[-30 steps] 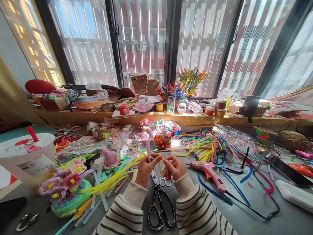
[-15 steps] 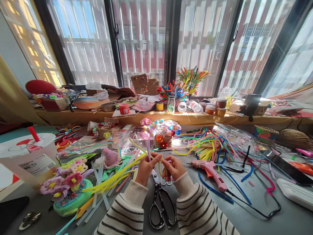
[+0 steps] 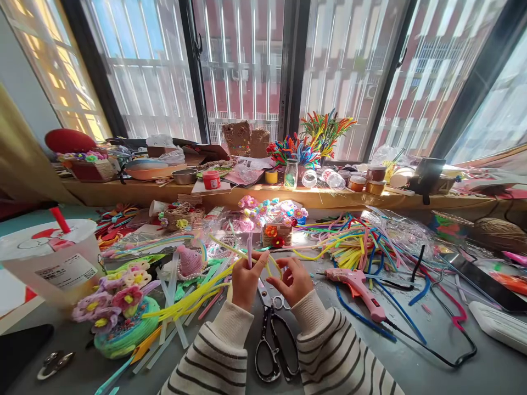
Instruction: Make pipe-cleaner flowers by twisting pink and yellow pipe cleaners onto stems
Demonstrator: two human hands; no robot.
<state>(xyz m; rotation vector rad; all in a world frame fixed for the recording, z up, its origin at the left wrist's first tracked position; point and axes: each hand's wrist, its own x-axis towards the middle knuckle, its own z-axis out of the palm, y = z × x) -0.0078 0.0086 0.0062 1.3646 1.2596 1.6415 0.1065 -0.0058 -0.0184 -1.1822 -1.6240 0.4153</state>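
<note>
One slim, fuzzy yellow stem [image 3: 225,245], bent near its lower end, is slanting up-left beyond the scissors [image 3: 267,308]. Your left hand [image 3: 248,278] is pinching it alongside an upright lilac stem [image 3: 249,248]; your right hand [image 3: 293,281] is holding thumb and fingers apart beside its bend. Windows [image 3: 241,66] are lighting the cluttered grey counter [image 3: 411,365].

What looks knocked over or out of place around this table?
The white cup at the far left of the table lies on its side, and so does a clear jar on the sill. Both would normally stand upright. I can't see any spill from either.
</note>
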